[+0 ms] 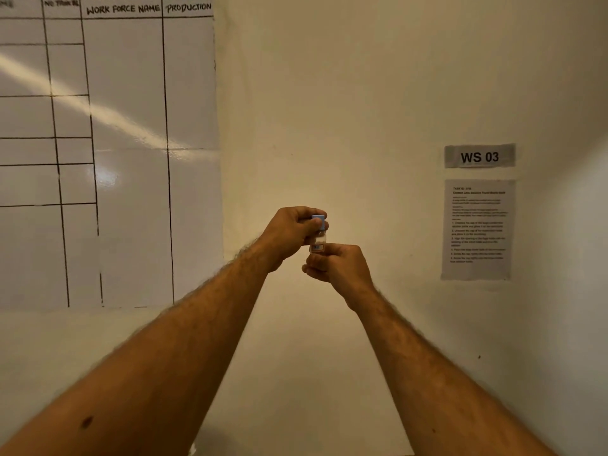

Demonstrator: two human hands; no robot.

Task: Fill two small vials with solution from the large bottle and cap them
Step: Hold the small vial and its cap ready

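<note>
A small clear vial [317, 242] with a little label is held upright in front of the wall, at arm's length. My right hand [339, 264] grips its lower part from below. My left hand [289, 235] curls over the top and pinches the blue cap [318, 221] that sits on the vial's neck. How much liquid is inside cannot be told. The large bottle and a second vial are out of view.
A cream wall fills the view. A whiteboard chart [108, 153] with ruled columns hangs at the left. A "WS 03" sign [479, 156] and a printed instruction sheet [477, 229] hang at the right. No work surface shows.
</note>
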